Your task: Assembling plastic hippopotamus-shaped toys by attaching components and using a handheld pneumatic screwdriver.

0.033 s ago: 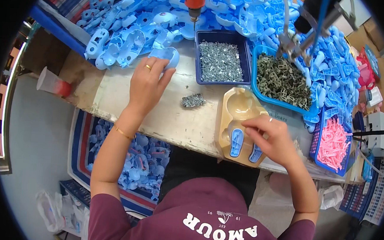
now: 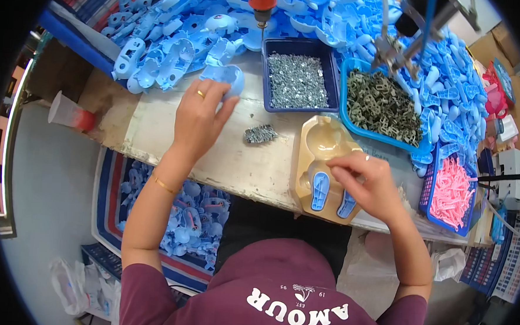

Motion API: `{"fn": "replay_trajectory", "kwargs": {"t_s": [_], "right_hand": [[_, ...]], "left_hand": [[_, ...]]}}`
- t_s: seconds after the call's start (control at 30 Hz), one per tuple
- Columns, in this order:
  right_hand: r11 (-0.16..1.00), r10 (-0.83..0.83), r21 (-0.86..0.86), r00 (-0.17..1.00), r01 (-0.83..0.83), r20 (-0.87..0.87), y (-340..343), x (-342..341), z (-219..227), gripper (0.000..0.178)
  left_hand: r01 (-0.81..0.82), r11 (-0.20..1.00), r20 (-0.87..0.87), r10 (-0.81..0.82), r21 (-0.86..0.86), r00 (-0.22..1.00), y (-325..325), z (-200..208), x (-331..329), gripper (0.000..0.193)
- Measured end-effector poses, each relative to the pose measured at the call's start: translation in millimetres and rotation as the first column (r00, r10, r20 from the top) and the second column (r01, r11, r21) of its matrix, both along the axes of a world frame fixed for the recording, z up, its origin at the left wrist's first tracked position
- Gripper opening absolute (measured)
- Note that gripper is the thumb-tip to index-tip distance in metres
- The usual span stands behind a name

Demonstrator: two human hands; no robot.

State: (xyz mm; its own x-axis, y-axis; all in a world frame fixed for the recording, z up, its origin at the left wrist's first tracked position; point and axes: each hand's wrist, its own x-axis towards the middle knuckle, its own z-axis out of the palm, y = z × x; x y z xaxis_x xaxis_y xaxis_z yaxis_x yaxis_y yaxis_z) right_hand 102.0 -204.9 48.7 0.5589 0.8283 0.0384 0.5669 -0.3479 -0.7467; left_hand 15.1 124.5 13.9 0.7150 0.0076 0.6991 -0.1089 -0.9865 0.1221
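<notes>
My left hand (image 2: 201, 115) is on the near edge of a rounded blue plastic shell (image 2: 226, 75), its thumb and fingers closed around that edge. My right hand (image 2: 368, 180) hovers over a tan moulded holder (image 2: 302, 170). Its thumb and fingertips are pinched together, and whatever is between them is too small or hidden to make out. Two blue limb-shaped plastic pieces lie in the holder's lower hollows: the left piece (image 2: 320, 191) shows whole, while the right piece (image 2: 346, 204) is partly covered by my right hand. The holder's upper round hollow holds nothing.
A dark blue tray of screws (image 2: 296, 79), a light blue tray of dark metal parts (image 2: 383, 104) and a basket of pink pieces (image 2: 451, 193) stand on the bench. A screw pile (image 2: 260, 134) lies nearby. An orange screwdriver (image 2: 262, 1) hangs above. Blue parts (image 2: 178, 34) heap behind.
</notes>
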Motion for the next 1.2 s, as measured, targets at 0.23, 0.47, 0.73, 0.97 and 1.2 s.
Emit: {"fn": "replay_trajectory", "kwargs": {"t_s": [0.23,0.47,0.73,0.97,1.2], "right_hand": [[0.945,-0.064,0.228,0.818,0.233,-0.572,22,-3,6,0.031],[0.933,-0.325,0.087,0.92,0.35,-0.219,-37,6,-1,0.019],[0.957,-0.29,0.131,0.887,0.259,0.36,-45,-1,-23,0.021],[0.984,-0.171,0.079,0.964,0.158,0.203,-61,-7,-8,0.05],[0.998,-0.061,0.001,0.97,0.063,0.235,-70,-8,-11,0.062]], "left_hand": [[0.453,0.891,-0.082,-0.45,0.017,0.889,-119,14,-24,0.023],[0.427,0.893,-0.118,-0.444,-0.145,0.888,-114,12,-23,0.062],[0.396,0.877,-0.328,-0.471,-0.272,0.819,-135,0,-16,0.085],[0.393,0.881,-0.38,-0.469,-0.265,0.797,-151,-8,-8,0.082],[0.415,0.877,-0.379,-0.479,-0.242,0.792,-160,-12,-4,0.071]]}}
